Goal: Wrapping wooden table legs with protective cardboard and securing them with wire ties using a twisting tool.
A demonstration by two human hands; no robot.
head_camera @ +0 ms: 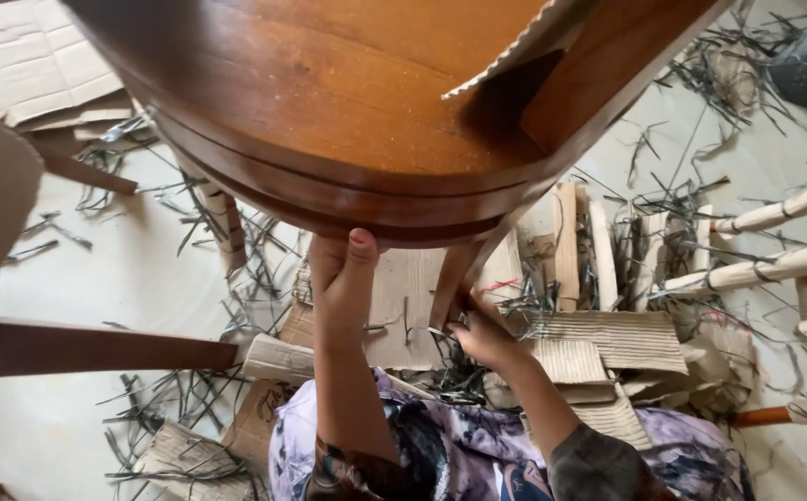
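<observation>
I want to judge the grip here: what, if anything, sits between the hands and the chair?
Nothing visible. The left hand presses directly on the chair seat's rim. The right hand is at the chair leg, fingers against it, cardboard lying beneath.

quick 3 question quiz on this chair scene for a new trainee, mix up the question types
1. True or false: the left hand grips the rim of the wooden chair seat.
2. The right hand is at: A) the chair leg B) a black bag C) a wrapped leg on the right.
3. What dark strips litter the floor?

Key: 1 true. 2 A. 3 Cut strapping bands, among corrugated cardboard pieces.
</observation>
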